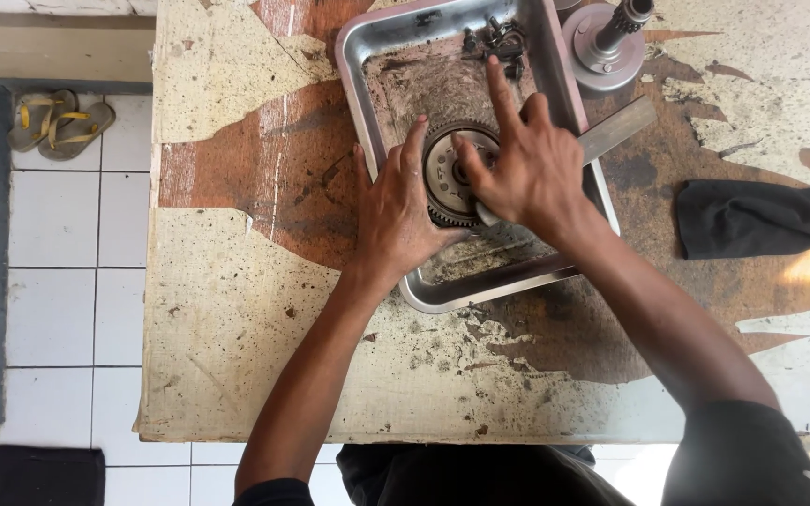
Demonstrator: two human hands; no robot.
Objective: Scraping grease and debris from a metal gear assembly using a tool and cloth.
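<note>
While our left hand (396, 211) curls against the toothed rim of a round gear assembly (452, 173), fingers half closed on its left side, our right hand (522, 169) presses fingertips onto its face, index finger stretched out straight. Both steady the gear inside a greasy metal tray (367, 42) near the table's (264, 356) far edge. Small dark parts (499, 39) sit in the tray's far corner; a black cloth (752, 217) lies by the right edge.
</note>
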